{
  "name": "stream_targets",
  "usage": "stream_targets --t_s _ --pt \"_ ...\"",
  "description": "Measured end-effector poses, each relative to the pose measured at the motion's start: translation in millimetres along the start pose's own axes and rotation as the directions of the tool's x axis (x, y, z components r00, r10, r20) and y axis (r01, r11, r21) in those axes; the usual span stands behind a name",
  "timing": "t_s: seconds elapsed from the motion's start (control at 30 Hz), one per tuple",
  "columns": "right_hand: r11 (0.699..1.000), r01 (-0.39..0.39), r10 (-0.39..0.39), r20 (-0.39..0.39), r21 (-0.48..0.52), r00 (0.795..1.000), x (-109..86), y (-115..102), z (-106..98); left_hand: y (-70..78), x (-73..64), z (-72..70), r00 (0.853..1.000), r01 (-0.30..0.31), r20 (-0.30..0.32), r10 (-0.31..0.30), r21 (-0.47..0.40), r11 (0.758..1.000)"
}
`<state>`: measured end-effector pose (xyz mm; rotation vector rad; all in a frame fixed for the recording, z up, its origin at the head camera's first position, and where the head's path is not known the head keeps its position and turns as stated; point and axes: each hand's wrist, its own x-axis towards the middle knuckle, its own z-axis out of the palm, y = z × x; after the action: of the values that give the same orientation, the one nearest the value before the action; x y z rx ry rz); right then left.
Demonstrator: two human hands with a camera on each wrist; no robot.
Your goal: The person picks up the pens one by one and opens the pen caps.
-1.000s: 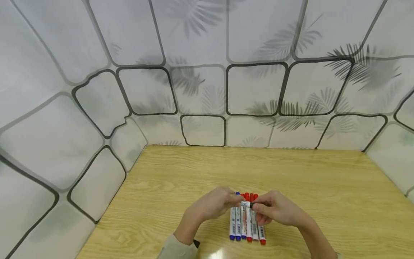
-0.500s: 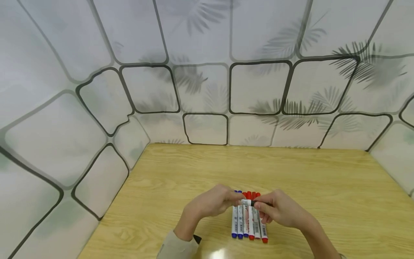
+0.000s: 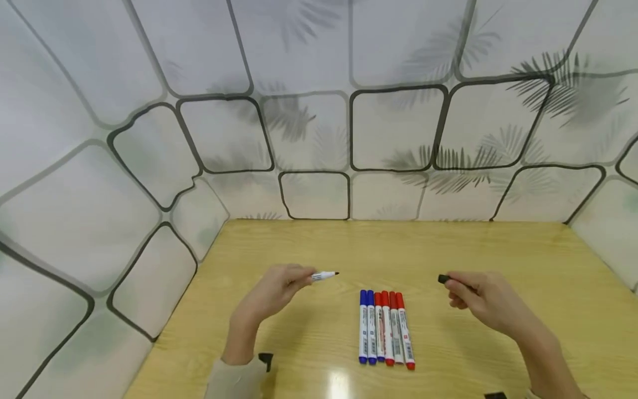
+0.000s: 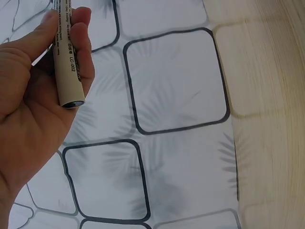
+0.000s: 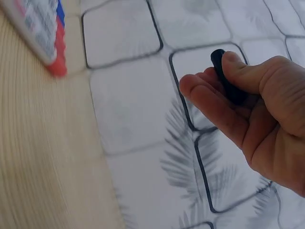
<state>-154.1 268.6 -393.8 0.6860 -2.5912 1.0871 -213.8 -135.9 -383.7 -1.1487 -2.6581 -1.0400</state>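
My left hand (image 3: pixel 271 291) grips an uncapped whiteboard marker (image 3: pixel 325 275), its black tip pointing right. In the left wrist view the marker's white barrel (image 4: pixel 66 62) lies between thumb and fingers, with small print along it. My right hand (image 3: pixel 490 302) pinches the black cap (image 3: pixel 443 279) between thumb and fingers, well to the right of the marker. The right wrist view shows that dark cap (image 5: pixel 226 78) lying along the fingers. Between the hands, a row of capped markers (image 3: pixel 384 327) with blue and red caps lies side by side on the table.
The wood-grain table (image 3: pixel 224 244) is bounded at the back and sides by pale walls (image 3: pixel 314 194) patterned with dark outlines and leaves. A bright light reflection shows near the table's front edge. Both hands are held apart, left and right of the marker row.
The cap has come off the black marker. My left hand has moved left with the marker and my right hand right with the cap, uncovering the row beneath.
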Motion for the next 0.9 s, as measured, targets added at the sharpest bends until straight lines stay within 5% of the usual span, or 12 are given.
stream_targets --t_s 0.13,0.37,0.9 --pt "0.999 -0.003 0.002 0.027 0.033 1.0 9.9 -2.3 0.2 5.3 12.5 0.5 0.997 -0.078 0.026 0.078 -0.019 0.997" --pt "0.995 -0.086 0.085 0.037 0.042 0.996 8.6 -11.1 -1.0 11.0 13.9 6.5 1.0 -0.016 0.024 0.017 -0.02 1.0" --pt "0.996 -0.081 0.082 -0.021 0.048 0.996 15.7 -11.5 1.0 7.4 12.1 9.2 1.0 -0.023 -0.017 0.023 0.007 1.0"
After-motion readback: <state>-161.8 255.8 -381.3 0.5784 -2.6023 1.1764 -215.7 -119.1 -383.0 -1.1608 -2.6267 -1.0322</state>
